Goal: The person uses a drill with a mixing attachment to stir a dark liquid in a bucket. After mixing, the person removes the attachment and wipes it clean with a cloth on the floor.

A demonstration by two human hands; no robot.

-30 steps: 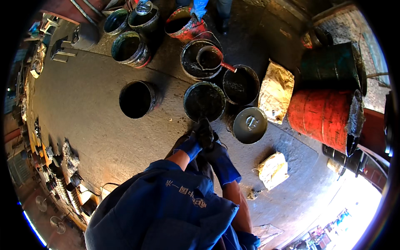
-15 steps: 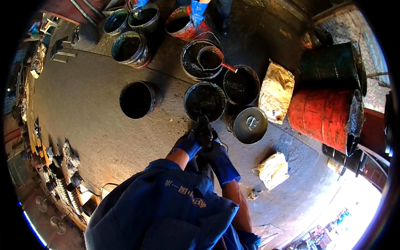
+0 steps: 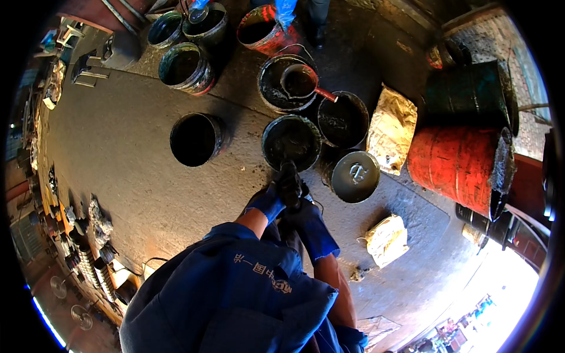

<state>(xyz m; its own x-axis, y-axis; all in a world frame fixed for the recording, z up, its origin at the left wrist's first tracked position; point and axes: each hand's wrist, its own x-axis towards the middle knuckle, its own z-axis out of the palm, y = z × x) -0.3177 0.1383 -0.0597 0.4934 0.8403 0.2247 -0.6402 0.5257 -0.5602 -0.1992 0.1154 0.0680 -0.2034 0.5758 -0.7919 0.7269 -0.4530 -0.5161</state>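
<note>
Both my hands wear dirty blue gloves and close round a dark power tool (image 3: 288,183), its far end over the rim of a bucket of dark material (image 3: 291,143). My left hand (image 3: 268,203) grips it from the left. My right hand (image 3: 303,219) is on its near right side, with a bit of cable beside it. The gloves and the tool hide most of the fingers, and the tool's tip is lost in the dark bucket.
Around it stand a bucket with a red-handled dipper (image 3: 300,81), another dark bucket (image 3: 343,119), a lidded bucket (image 3: 355,176) and a separate bucket (image 3: 194,140). Paper sacks (image 3: 392,129) and a red drum (image 3: 456,167) lie right. Another person's blue-gloved hand (image 3: 286,13) touches a red bucket (image 3: 262,29).
My hands and the tool stay almost in place. The floor and buckets shift slightly right in view. At the top, the other person's gloved hand at the red bucket has moved a little up and right.
</note>
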